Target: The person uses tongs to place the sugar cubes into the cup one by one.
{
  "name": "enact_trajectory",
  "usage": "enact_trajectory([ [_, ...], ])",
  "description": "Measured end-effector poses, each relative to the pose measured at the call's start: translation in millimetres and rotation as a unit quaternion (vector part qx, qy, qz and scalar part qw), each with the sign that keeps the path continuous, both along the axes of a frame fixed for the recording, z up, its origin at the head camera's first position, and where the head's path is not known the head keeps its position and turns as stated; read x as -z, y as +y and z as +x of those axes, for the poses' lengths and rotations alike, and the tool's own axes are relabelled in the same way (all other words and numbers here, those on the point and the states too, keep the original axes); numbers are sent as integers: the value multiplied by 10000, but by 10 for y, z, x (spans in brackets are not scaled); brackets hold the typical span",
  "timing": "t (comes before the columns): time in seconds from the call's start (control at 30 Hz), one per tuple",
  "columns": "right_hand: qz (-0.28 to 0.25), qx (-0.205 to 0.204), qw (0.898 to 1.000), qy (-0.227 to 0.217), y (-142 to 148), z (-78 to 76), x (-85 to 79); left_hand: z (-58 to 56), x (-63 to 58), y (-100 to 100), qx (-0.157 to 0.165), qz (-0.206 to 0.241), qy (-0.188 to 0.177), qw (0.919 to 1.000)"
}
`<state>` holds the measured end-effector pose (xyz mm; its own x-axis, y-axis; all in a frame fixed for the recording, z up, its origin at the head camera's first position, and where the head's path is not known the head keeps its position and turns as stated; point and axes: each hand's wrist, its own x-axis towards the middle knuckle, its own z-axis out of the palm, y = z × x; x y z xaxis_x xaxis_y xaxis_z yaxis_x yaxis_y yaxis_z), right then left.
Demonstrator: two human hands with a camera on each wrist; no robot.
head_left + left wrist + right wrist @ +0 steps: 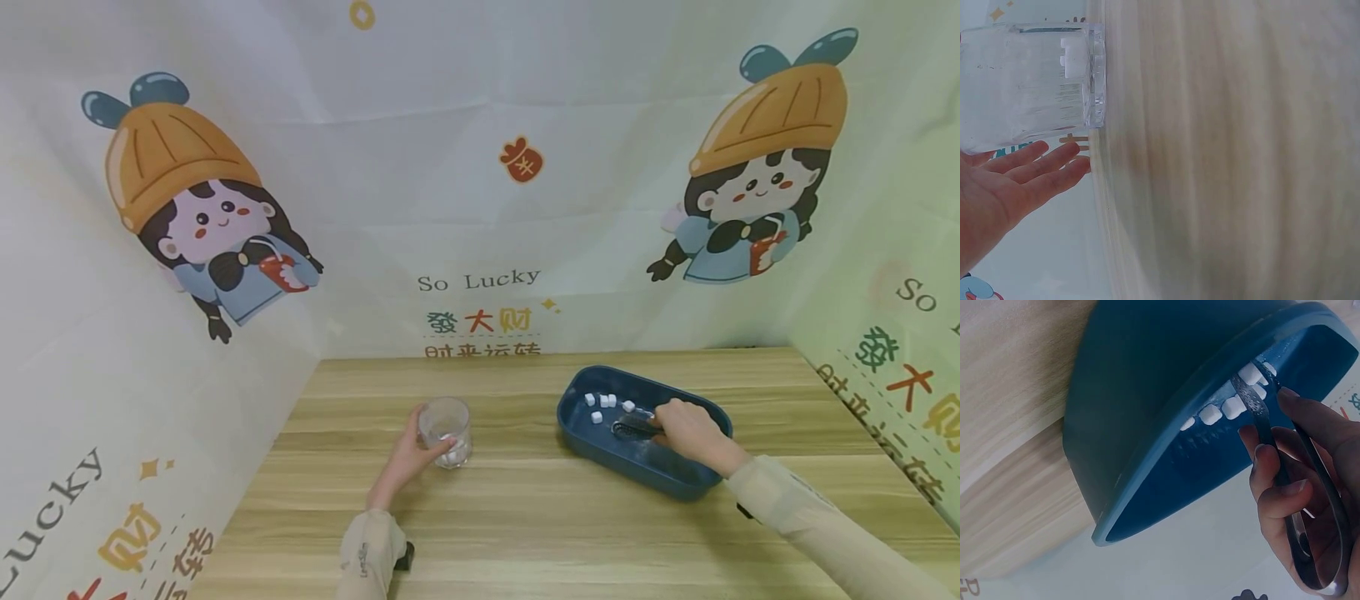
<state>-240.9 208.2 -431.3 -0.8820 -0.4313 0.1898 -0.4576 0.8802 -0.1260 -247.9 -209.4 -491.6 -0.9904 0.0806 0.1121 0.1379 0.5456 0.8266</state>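
Head view: a glass tumbler [444, 427] stands upright on the wood-grain worktop [495, 533], and a dark blue plastic tub [637, 457] with rounded corners sits well apart from it at 3 o'clock. The person's left hand [411, 457] holds the tumbler from its 8 o'clock side, the thumb laid across the near face. In the left wrist view the other fingers [1047, 181] reach out nearly straight beside the glass, and a few small white cubes [1074, 57] show inside it near the base.

The right hand [692, 429] is at the tub's 3 o'clock end, its fingers and thumb curled around metal tongs [636, 428] that point to 9 o'clock inside the tub. Five loose white cubes [596, 417] lie at the tub's 10 o'clock end, just beyond the tong tips. In the right wrist view the arms of the tongs stand slightly apart, with a white cube [1250, 373] seen between the tips; I cannot tell whether they clamp it.

Both forearms wear pale sleeves [806, 521], the left one coming in from 7 o'clock and the right from 5 o'clock. Behind the worktop, toward 12 o'clock, hangs a white cloth [420, 183] printed with cartoon figures [217, 221] in orange hats and "So Lucky" lettering [480, 280].
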Motion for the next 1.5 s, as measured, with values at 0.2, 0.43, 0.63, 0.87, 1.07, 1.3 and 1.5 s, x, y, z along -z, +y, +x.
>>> enact_trajectory([
  [0.2, 26, 111, 9999, -12, 35, 5, -1, -1, 9, 0, 0, 52, 26, 10000],
  [0.43, 9, 200, 9998, 22, 71, 18, 2, -20, 22, 1, -13, 51, 14, 10000],
  [0.63, -70, 165, 9998, -105, 95, 25, 30, -12, 31, 5, -27, 49, 87, 9999],
  [0.87, -201, 130, 9997, -66, 138, 47, 18, -5, 35, 11, -14, 66, 127, 9999],
  [1.07, -321, 137, 9994, -53, 179, 53, -6, -11, 25, 20, -21, 185, 132, 9997],
  [1.3, -351, 181, 9992, -109, 227, 64, -15, -13, 25, 20, 5, 238, 82, 9997],
  [1.5, -378, 177, 9991, -94, 227, 100, -53, -11, 23, 17, -20, 200, 66, 9998],
])
